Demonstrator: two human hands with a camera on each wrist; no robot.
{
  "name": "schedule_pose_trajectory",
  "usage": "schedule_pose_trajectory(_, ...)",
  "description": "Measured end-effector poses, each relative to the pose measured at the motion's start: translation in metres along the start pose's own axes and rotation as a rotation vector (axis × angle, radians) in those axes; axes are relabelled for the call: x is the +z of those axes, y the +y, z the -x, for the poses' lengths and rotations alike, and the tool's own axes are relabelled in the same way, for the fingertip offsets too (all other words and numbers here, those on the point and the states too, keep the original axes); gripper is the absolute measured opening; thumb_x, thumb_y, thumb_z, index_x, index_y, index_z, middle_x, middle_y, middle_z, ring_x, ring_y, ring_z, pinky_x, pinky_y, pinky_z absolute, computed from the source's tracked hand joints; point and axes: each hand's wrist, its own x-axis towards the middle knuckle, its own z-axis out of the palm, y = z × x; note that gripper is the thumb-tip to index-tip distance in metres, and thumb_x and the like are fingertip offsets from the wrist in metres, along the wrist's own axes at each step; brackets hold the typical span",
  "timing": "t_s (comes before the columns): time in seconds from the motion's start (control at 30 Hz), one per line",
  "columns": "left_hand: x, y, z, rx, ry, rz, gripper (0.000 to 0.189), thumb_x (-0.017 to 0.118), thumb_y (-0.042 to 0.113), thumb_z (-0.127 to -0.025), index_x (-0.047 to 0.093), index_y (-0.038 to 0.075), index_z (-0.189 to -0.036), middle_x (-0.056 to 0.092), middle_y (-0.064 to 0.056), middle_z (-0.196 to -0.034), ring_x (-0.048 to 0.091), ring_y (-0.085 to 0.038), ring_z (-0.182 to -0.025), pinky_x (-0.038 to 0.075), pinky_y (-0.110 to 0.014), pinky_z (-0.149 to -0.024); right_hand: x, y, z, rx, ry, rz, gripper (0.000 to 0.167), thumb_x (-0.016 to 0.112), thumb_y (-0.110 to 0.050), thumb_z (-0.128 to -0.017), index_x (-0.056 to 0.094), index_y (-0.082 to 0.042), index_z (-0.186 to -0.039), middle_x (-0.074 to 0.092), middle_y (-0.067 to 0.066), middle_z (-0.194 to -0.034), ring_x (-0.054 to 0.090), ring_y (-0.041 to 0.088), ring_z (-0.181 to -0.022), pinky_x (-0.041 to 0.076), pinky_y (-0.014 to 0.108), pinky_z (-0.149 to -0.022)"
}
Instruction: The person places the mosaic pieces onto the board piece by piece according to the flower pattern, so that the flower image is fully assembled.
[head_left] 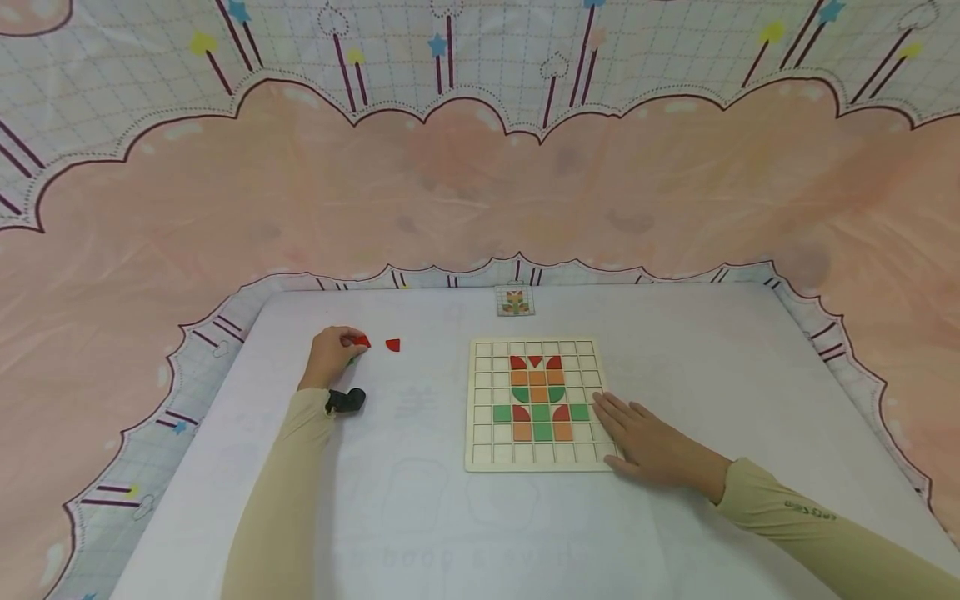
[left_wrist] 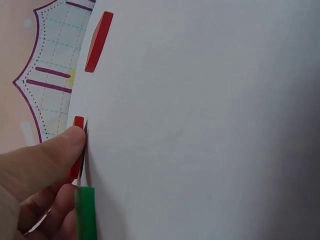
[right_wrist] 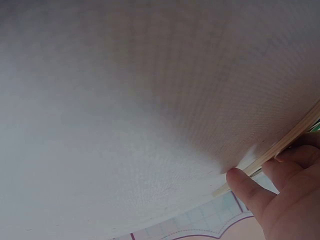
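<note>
At the left of the table, my left hand [head_left: 327, 356] pinches a small red wooden tile [left_wrist: 78, 122] between thumb and fingers. Just below those fingers is a green tile [left_wrist: 86, 214], partly covered by the hand in the head view. A second red tile [head_left: 393, 345], with one curved side, lies a little to the right. My right hand [head_left: 658, 444] rests with fingers extended on the right edge of the square gridded board [head_left: 480, 456]. Red, orange and green tiles [head_left: 537, 393] fill cells in the board's middle, forming a flower-like pattern.
A small card [head_left: 514, 301] printed with a similar flower pattern lies behind the board. The white tabletop [head_left: 420, 517] reaches back to a patterned pink and white cloth [head_left: 450, 192]. A black wrist camera [head_left: 347, 401] is strapped at the left cuff.
</note>
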Motion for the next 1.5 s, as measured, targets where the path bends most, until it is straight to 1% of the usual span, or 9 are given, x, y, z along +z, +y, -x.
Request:
schedule_pose_trajectory(0.17,0.0038,0.0013,0.0058,0.009,-0.014,0.004,0.027,0.064,0.011,-0.088,0.064,-0.003,-0.111,0.057,-0.02,-0.104,0.047,-0.029,-0.093,0.04,-0.039,-0.082,-0.0009,-0.0003,-0.0004,0.003,-0.01,-0.005,0.073,0.049,-0.043,-0.093,0.024,-0.002,-0.148,0.02,0.014,-0.156,0.021,0.033,-0.143,0.029,0.053,-0.11)
schedule_pose_trajectory(0.4,0.0048,-0.0008,0.009,0.027,-0.066,-0.002,0.028,0.065,0.012,-0.087,0.064,-0.001,-0.113,0.058,-0.021,-0.111,0.049,-0.032,-0.099,0.041,-0.046,-0.092,-0.0007,0.0003,0.0003,-0.003,-0.008,0.011,0.073,0.049,-0.043,-0.093,0.024,-0.001,-0.147,0.021,0.015,-0.156,0.022,0.033,-0.143,0.029,0.053,-0.11)
schedule_pose_trajectory(0.57,0.0021,-0.0042,0.0102,0.013,-0.062,-0.018,0.029,0.065,0.011,-0.088,0.064,0.0,-0.115,0.059,-0.022,-0.115,0.05,-0.033,-0.106,0.04,-0.048,-0.097,-0.0016,-0.0005,0.0005,-0.005,-0.003,0.001,0.073,0.049,-0.042,-0.093,0.024,-0.001,-0.147,0.021,0.015,-0.156,0.022,0.033,-0.143,0.029,0.053,-0.11)
schedule_pose_trajectory(0.77,0.0031,-0.0037,0.01,-0.017,-0.055,0.001,0.028,0.064,0.012,-0.089,0.064,0.0,-0.114,0.059,-0.021,-0.114,0.049,-0.032,-0.104,0.04,-0.048,-0.097,-0.0016,-0.0005,0.0008,-0.002,-0.005,-0.001,0.072,0.049,-0.042,-0.094,0.024,-0.001,-0.147,0.02,0.015,-0.156,0.021,0.033,-0.143,0.029,0.053,-0.11)
schedule_pose_trajectory(0.9,0.0027,-0.0024,0.0104,-0.025,-0.066,0.0,0.028,0.063,0.011,-0.089,0.063,-0.001,-0.115,0.057,-0.022,-0.115,0.048,-0.033,-0.105,0.04,-0.048,-0.097,-0.0009,0.0001,0.0009,-0.005,-0.007,0.0,0.072,0.048,-0.043,-0.094,0.023,-0.001,-0.148,0.02,0.014,-0.156,0.021,0.033,-0.144,0.028,0.053,-0.111)
schedule_pose_trajectory(1.03,0.0019,-0.0024,0.0098,-0.026,-0.085,-0.008,0.03,0.063,0.012,-0.089,0.061,-0.001,-0.116,0.056,-0.022,-0.116,0.047,-0.033,-0.106,0.04,-0.048,-0.098,0.0005,0.0011,0.0003,-0.005,-0.005,0.006,0.072,0.047,-0.043,-0.094,0.023,-0.001,-0.148,0.02,0.014,-0.156,0.021,0.032,-0.144,0.028,0.053,-0.111)
schedule_pose_trajectory(1.2,0.0019,-0.003,0.0087,-0.015,-0.083,-0.019,0.029,0.064,0.011,-0.089,0.062,0.0,-0.115,0.057,-0.022,-0.117,0.047,-0.034,-0.108,0.04,-0.049,-0.1,0.0012,0.0013,-0.0004,-0.001,-0.005,0.01,0.072,0.047,-0.042,-0.094,0.024,-0.001,-0.148,0.02,0.015,-0.156,0.021,0.032,-0.144,0.029,0.052,-0.111)
schedule_pose_trajectory(1.43,0.0022,-0.0013,0.0094,-0.026,-0.09,-0.01,0.028,0.061,0.012,-0.091,0.061,0.0,-0.116,0.054,-0.021,-0.117,0.047,-0.034,-0.107,0.04,-0.048,-0.101,0.0001,0.0005,0.0,-0.002,-0.006,-0.006,0.072,0.048,-0.042,-0.094,0.024,-0.001,-0.147,0.02,0.015,-0.156,0.021,0.032,-0.144,0.028,0.053,-0.111)
schedule_pose_trajectory(1.5,0.0022,-0.0002,0.0097,-0.018,-0.102,-0.009,0.029,0.061,0.012,-0.091,0.06,-0.001,-0.116,0.054,-0.022,-0.117,0.047,-0.034,-0.106,0.04,-0.048,-0.1,0.0002,0.0006,0.0001,-0.001,-0.007,-0.008,0.072,0.048,-0.042,-0.094,0.024,-0.001,-0.147,0.02,0.015,-0.156,0.021,0.032,-0.144,0.028,0.053,-0.111)
